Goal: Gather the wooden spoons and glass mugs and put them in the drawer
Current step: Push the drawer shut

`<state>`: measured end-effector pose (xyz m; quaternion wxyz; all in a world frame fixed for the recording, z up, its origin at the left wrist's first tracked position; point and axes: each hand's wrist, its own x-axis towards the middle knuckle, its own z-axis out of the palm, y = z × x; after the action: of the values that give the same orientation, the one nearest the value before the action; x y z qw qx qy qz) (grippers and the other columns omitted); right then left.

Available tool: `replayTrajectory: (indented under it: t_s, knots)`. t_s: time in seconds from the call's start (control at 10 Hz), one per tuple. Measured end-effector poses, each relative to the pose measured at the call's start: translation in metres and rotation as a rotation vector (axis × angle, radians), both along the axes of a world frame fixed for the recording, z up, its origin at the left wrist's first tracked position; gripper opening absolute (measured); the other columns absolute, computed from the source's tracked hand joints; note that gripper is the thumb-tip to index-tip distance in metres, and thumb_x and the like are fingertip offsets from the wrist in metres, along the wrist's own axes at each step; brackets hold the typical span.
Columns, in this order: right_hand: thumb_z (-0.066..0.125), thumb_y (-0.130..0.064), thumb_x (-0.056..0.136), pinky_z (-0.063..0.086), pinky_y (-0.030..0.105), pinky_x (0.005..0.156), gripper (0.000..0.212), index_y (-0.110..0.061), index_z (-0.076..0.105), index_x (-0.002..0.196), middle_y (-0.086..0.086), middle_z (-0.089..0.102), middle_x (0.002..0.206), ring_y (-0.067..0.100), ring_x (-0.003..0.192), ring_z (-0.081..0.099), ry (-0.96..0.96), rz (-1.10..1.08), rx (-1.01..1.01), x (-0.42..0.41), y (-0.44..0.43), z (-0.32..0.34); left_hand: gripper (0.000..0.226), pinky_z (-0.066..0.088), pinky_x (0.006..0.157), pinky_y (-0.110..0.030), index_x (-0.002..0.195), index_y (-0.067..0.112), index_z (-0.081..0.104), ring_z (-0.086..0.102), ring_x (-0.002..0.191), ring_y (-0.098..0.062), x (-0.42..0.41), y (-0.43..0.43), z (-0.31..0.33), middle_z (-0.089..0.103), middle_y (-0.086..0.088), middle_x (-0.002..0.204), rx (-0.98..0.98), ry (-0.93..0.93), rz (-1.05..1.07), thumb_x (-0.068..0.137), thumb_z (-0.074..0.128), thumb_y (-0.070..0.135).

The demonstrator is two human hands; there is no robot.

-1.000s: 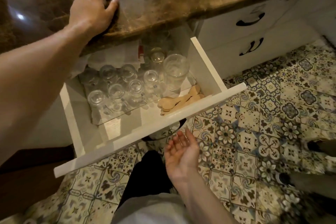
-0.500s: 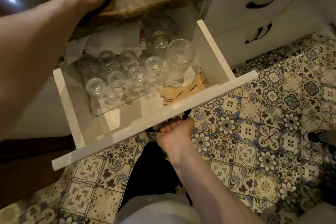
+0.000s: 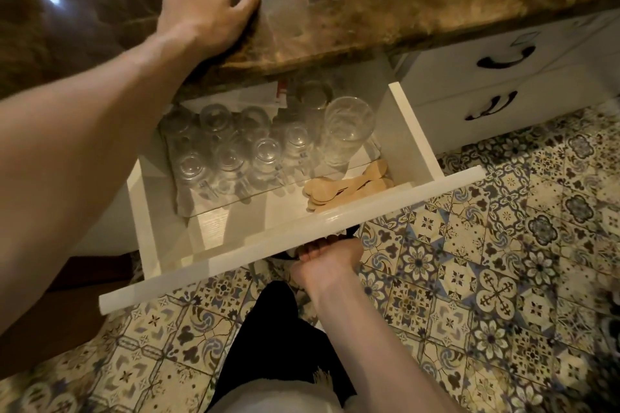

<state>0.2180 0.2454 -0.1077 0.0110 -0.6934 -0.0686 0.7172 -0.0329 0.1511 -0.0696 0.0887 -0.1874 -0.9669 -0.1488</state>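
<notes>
Your right hand (image 3: 327, 253) grips the drawer (image 3: 292, 228) handle, left hand (image 3: 204, 3) flat on countertop (image 3: 385, 0); a hard shove could topple glass mugs (image 3: 241, 147).

Both forearms are bare, without sleeves, watch or rings; below them show a pale grey-white top (image 3: 278, 396) and black trousers (image 3: 268, 329)

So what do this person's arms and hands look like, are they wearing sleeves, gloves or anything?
Both forearms are bare: no sleeves reach into view, and neither the left hand nor the right hand wears a glove. No watch, ring or bracelet shows. Lower down, dark trousers and a pale top's hem are visible.
</notes>
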Motion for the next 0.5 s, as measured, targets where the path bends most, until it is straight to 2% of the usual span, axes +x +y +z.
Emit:
replayTrajectory:
  t_s: [0.1, 0.2, 0.3, 0.4, 0.5]
  knots:
    - [0.027, -0.030, 0.094, 0.030, 0.024, 0.044, 0.039, -0.017, 0.046, 0.063, -0.003, 0.042, 0.041, 0.014, 0.045, 0.034, -0.062, 0.017, -0.002, -0.014, -0.001, 0.003, 0.058, 0.027, 0.109, -0.041, 0.135, 0.015, 0.038, 0.035, 0.128, -0.032, -0.003, 0.001, 0.001, 0.039, -0.014, 0.140, -0.008, -0.002, 0.000, 0.092, 0.035, 0.054]
    - [0.027, -0.031, 0.095, 0.027, 0.026, 0.045, 0.040, -0.018, 0.043, 0.061, -0.003, 0.038, 0.042, 0.014, 0.045, 0.031, -0.072, 0.028, -0.004, -0.025, -0.003, 0.005, 0.057, 0.025, 0.111, -0.039, 0.136, 0.016, 0.038, 0.033, 0.130, -0.031, -0.004, 0.001, 0.002, 0.038, -0.012, 0.141, -0.007, -0.010, -0.008, 0.092, 0.035, 0.052]
    - [0.026, -0.032, 0.096, 0.031, 0.025, 0.053, 0.037, -0.018, 0.042, 0.065, -0.001, 0.038, 0.056, 0.015, 0.049, 0.031, -0.024, 0.038, 0.042, -0.042, -0.006, 0.001, 0.057, 0.022, 0.113, -0.039, 0.136, 0.016, 0.039, 0.032, 0.132, -0.029, -0.008, 0.000, 0.002, 0.038, -0.011, 0.142, 0.005, -0.025, -0.014, 0.092, 0.034, 0.052]
    - [0.034, -0.028, 0.095, 0.040, 0.024, 0.069, 0.028, -0.016, 0.044, 0.071, -0.001, 0.038, 0.062, 0.015, 0.052, 0.032, 0.021, 0.069, 0.095, -0.048, -0.006, 0.003, 0.056, 0.021, 0.114, -0.039, 0.136, 0.017, 0.038, 0.031, 0.133, -0.028, -0.008, 0.001, 0.002, 0.038, -0.009, 0.142, 0.020, -0.039, -0.009, 0.092, 0.035, 0.052]
    - [0.060, -0.006, 0.081, 0.044, 0.020, 0.053, 0.022, -0.014, 0.045, 0.095, 0.001, 0.046, 0.075, 0.009, 0.056, 0.044, 0.013, 0.129, 0.014, -0.058, -0.009, 0.001, 0.056, 0.019, 0.115, -0.039, 0.137, 0.018, 0.038, 0.030, 0.134, -0.026, -0.008, 0.001, 0.003, 0.037, -0.007, 0.143, 0.025, -0.060, -0.001, 0.092, 0.036, 0.052]
